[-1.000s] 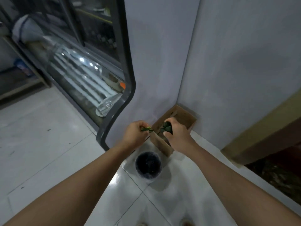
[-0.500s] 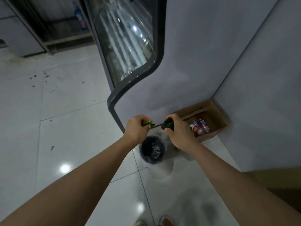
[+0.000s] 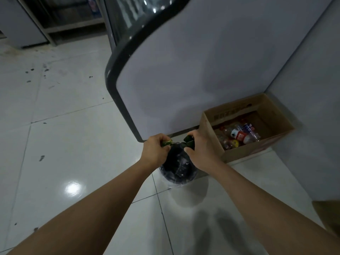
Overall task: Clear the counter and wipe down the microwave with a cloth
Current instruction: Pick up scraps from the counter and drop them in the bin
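Both hands, left hand [image 3: 156, 150] and right hand [image 3: 199, 150], pinch what looks like green scrap [image 3: 187, 143] over the round black-lined bin [image 3: 177, 170], so clearing is underway, wiping undone.

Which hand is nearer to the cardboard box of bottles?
Right. The right hand is just beside the cardboard box, near its closest corner. The left hand is farther away, on the far side of the green scrap both hands hold.
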Demonstrator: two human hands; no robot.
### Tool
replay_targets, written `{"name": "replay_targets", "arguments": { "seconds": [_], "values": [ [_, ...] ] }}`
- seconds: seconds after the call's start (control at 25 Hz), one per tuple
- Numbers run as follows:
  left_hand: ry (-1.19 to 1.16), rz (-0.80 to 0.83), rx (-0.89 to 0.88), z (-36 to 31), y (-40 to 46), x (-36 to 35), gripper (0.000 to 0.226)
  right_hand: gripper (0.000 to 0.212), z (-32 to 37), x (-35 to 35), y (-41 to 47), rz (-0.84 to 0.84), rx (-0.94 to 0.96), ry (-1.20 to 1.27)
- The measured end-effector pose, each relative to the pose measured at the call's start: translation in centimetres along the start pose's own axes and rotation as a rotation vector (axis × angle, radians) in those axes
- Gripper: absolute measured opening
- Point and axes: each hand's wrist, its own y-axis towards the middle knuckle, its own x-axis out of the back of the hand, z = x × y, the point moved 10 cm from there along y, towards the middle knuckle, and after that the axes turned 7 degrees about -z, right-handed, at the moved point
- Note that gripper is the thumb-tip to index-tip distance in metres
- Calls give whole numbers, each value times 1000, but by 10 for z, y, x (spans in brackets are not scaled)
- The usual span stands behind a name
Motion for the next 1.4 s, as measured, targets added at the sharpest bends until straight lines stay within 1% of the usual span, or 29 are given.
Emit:
{"name": "replay_targets", "arguments": {
  "seconds": [0.16, 0.32, 0.44, 0.56, 0.68, 0.84, 0.92, 1.0, 1.08, 1.2, 1.4],
  "values": [
    [20, -24, -13, 68, 28, -51, 13, 30, -53, -67, 21, -14, 20, -5],
    [49, -27, -17, 121, 56, -99, 12, 38, -103, -123, 45, -32, 19, -54],
    [56, -41, -40, 151, 77, -131, 13, 41, -135, -164, 64, -20, 29, -71],
    [66, -49, -83, 168, 94, -155, 13, 42, -159, -191, 83, -21, 31, -100],
    [92, -64, -121, 181, 107, -171, 13, 42, -177, -212, 97, -12, 24, -99],
    [150, -84, -129, 195, 116, -178, 17, 44, -191, -232, 107, 2, 2, -74],
    [199, -81, -141, 196, 118, -180, 24, 48, -197, -242, 108, 39, -8, -82],
    [250, -59, -165, 195, 116, -184, 35, 56, -201, -252, 108, 97, -4, -92],
    [287, -33, -191, 191, 114, -188, 45, 62, -201, -252, 108, 104, 11, -103],
    [320, -15, -217, 184, 112, -189, 55, 64, -198, -244, 108, 87, 37, -116],
    [314, 39, -213, 161, 100, -179, 59, 61, -189, -214, 91, 77, 15, -131]
  ]
}}
